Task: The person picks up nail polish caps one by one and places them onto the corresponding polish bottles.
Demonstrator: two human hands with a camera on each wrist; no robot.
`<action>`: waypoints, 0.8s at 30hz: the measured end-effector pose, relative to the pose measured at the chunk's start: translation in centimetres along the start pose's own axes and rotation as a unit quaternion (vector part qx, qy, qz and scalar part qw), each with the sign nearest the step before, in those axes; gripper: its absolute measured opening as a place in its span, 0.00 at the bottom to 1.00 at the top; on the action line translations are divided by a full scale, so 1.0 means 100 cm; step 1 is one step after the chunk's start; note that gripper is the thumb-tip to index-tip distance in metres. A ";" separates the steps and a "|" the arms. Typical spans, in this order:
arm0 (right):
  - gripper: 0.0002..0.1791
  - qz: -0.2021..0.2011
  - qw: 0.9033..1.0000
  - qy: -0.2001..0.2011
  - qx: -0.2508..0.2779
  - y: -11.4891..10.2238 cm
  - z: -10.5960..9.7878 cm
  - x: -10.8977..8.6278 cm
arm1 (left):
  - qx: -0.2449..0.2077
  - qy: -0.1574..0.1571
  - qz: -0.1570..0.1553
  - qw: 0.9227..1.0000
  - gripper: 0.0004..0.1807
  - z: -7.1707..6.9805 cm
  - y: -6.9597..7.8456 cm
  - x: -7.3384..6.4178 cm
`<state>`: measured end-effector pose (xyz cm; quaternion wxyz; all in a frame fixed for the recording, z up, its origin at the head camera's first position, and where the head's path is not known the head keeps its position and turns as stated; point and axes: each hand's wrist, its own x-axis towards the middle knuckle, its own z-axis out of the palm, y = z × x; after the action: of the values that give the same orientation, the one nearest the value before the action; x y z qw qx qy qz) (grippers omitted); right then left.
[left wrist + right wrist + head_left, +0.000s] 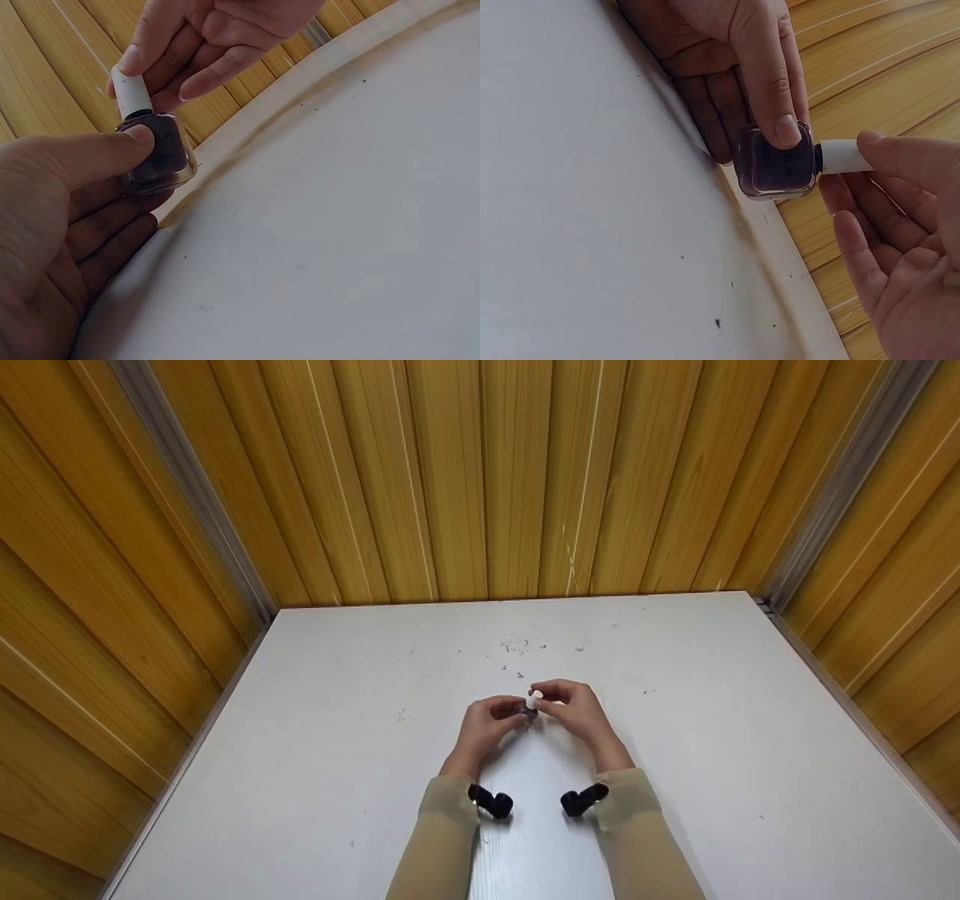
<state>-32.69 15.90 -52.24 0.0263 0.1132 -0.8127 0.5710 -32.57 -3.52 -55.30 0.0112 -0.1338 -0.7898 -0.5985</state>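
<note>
Left hand (pixel 484 727): we see it grasping the dark glass bottle (pixel 771 166), thumb across the front, fingers behind.
Right hand (pixel 583 711): we find it pinching the white cap (pixel 133 92) between thumb and fingers.
Bottle: it sits between the two hands, in the left one's grip, its top turned toward the right; we make out small lettering on the glass, too blurred for us to read.
Cap: in line with the bottle's neck, a dark band showing between; how tightly it sits we cannot tell.
Sleeves (pixel 442 832): tan, a black fitting (pixel 491 802) at each wrist.
Worktop (pixel 337 750): white, and we notice dark specks (pixel 517 646) beyond the hands.
Walls (pixel 450 480): yellow wood-grain panels behind and at both sides.
</note>
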 end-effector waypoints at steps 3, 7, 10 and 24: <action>0.15 -0.002 1.000 0.002 0.002 0.000 0.001 -0.001 | 0.001 0.000 0.001 1.000 0.16 0.000 0.000 0.000; 0.14 0.001 1.000 0.014 -0.003 0.001 0.002 0.000 | 0.003 0.001 0.003 1.000 0.15 0.000 0.000 0.000; 0.12 0.012 1.000 0.020 -0.007 0.001 0.003 0.001 | 0.002 0.000 0.006 1.000 0.15 0.000 0.000 0.000; 0.16 -0.002 1.000 0.002 -0.007 0.002 0.001 0.001 | -0.003 0.003 0.003 1.000 0.14 0.001 -0.002 0.001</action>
<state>-32.78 15.91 -52.45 0.0296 0.1132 -0.8165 0.5653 -32.75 -3.49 -55.52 0.0152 -0.1341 -0.7878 -0.6010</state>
